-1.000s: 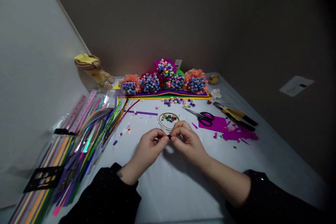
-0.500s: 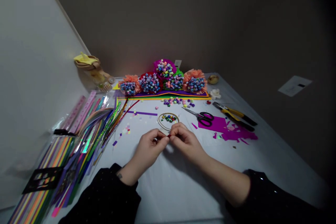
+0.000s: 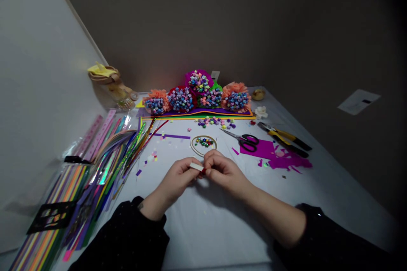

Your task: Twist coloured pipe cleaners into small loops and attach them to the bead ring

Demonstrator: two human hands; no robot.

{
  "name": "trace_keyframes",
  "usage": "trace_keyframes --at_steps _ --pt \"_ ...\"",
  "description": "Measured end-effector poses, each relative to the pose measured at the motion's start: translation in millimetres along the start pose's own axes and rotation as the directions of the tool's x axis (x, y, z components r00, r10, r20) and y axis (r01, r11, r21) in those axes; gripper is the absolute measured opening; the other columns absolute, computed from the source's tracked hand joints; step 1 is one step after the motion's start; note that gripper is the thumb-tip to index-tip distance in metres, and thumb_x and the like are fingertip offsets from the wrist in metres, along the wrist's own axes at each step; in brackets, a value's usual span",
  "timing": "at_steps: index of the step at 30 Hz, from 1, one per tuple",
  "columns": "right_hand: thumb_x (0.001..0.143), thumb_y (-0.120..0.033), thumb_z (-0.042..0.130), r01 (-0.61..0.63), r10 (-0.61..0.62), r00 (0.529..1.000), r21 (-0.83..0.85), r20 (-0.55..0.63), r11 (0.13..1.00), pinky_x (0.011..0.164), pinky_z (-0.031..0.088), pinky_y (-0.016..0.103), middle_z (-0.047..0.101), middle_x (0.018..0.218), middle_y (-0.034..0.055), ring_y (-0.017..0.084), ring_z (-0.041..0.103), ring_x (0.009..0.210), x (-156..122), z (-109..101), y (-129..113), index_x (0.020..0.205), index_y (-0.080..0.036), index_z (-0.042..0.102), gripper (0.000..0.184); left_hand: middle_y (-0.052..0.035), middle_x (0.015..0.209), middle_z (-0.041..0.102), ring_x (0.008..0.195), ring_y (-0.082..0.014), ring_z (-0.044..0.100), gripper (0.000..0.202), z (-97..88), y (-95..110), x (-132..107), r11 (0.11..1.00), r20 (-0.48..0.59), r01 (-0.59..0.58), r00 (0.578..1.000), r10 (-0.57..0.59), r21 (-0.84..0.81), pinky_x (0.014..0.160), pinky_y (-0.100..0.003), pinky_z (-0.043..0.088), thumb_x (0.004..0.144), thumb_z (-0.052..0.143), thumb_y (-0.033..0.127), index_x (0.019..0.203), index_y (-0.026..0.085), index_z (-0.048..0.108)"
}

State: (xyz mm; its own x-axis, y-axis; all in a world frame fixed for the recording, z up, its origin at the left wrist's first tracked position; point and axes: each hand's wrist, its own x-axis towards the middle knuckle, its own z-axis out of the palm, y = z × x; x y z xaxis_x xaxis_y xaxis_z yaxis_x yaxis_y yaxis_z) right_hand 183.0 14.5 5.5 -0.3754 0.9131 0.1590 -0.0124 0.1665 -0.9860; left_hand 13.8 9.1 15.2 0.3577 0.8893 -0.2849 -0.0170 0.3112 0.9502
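My left hand [image 3: 178,178] and my right hand [image 3: 224,172] meet over the white table covering, close together. Between their fingertips is a narrow white paper strip [image 3: 196,167]. Its end runs into a small red piece [image 3: 203,171], mostly hidden by my right fingers. Both hands pinch this strip. Just beyond my fingers lies a thin gold ring [image 3: 204,145] holding small colourful paper stars.
Bundled paper strips and glittery pipe cleaners [image 3: 127,159] lie to the left. To the right are black-handled scissors [image 3: 244,142], yellow-handled pliers [image 3: 284,137] and magenta paper scraps [image 3: 289,161]. Star-filled crepe-paper flowers [image 3: 197,93] stand at the back, with loose stars and confetti on the table.
A white paper strip now shows between my hands, extending left from the red piece. Both hands have drawn slightly closer to my body.
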Motion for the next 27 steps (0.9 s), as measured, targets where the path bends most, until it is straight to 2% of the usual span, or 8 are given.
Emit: trace_keyframes --at_steps 4,15,23,27 --pt "0.075 -0.018 0.056 0.016 -0.015 1.000 -0.031 0.014 0.999 0.073 0.039 0.030 0.048 0.080 0.0020 0.016 0.049 0.077 -1.2 -0.1 0.5 0.067 -0.019 0.053 0.009 0.0040 0.058 0.042 0.055 -0.0087 0.035 0.023 -3.9 3.1 -0.4 0.993 0.052 -0.077 0.996 0.072 0.090 0.052 -0.021 0.026 0.074 0.061 0.034 0.065 0.014 0.054" --pt "0.068 -0.008 0.052 0.034 -0.034 0.999 -0.098 0.005 0.995 0.072 0.040 0.029 0.049 0.079 0.0018 0.016 0.051 0.077 -1.3 -1.2 -3.5 0.064 -0.019 0.052 0.012 0.0014 0.061 0.053 0.060 -0.0111 0.046 0.024 -6.2 10.9 0.1 0.948 0.101 -0.148 0.987 0.123 0.282 0.059 -0.023 0.035 0.080 0.055 0.033 0.065 0.014 0.058" --pt "0.071 -0.008 0.055 0.029 -0.029 1.000 -0.185 0.005 0.982 0.072 0.041 0.029 0.050 0.079 0.0017 0.015 0.052 0.077 -1.7 -1.3 -3.7 0.064 -0.018 0.057 0.012 -0.0009 0.070 0.061 0.068 -0.0126 0.055 0.018 -8.8 14.0 -0.8 0.820 0.134 -0.265 0.964 0.229 0.507 0.067 -0.023 0.042 0.079 0.052 0.019 0.067 0.015 0.064" --pt "0.078 -0.017 0.054 -0.017 0.018 1.000 -0.141 0.003 0.990 0.074 0.042 0.032 0.051 0.081 0.0033 0.016 0.053 0.078 0.8 -3.5 -1.2 0.066 -0.018 0.060 0.014 -0.0009 0.069 0.062 0.068 -0.0127 0.057 0.016 -10.3 13.4 -0.7 0.782 0.089 -0.284 0.955 0.283 0.555 0.066 -0.023 0.042 0.079 0.052 0.016 0.067 0.015 0.063"
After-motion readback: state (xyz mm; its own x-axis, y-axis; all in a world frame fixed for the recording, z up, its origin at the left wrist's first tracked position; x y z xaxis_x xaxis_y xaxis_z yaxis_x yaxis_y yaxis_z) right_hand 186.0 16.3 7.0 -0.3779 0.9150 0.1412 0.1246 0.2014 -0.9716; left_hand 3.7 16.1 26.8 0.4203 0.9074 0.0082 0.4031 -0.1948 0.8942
